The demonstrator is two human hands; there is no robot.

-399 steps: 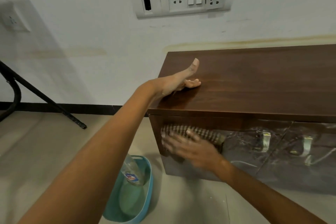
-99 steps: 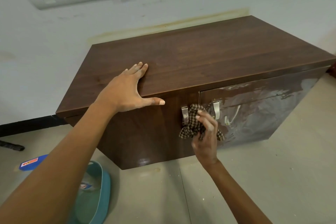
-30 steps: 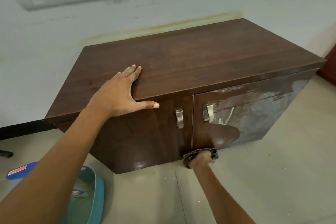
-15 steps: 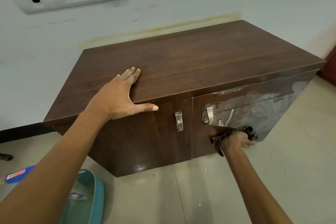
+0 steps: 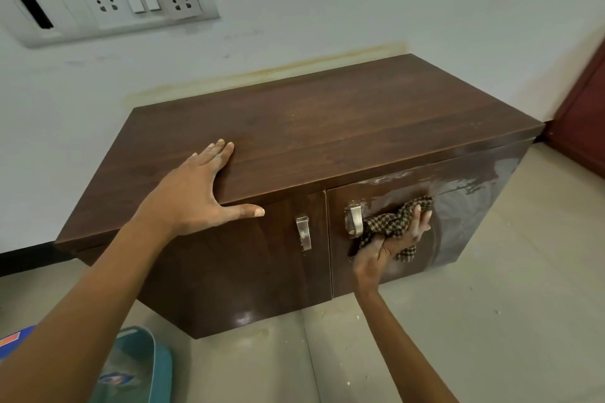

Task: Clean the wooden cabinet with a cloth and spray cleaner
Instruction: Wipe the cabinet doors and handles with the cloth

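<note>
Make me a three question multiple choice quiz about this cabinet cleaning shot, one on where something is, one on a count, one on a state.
1. Where is the left hand?
A. flat on the cabinet top
B. inside the teal basin
C. on the wall switch plate

2. How many metal handles show on the cabinet front?
A. one
B. two
C. four

3. What state is the right door in?
A. swung open
B. taken off
C. closed, with pale smears

Answers:
1. A, the palm lies at the top's front edge, thumb over the front.
2. B, the left door's handle and the right door's handle.
3. C, it sits flush while the right hand presses the checked cloth on it.
</note>
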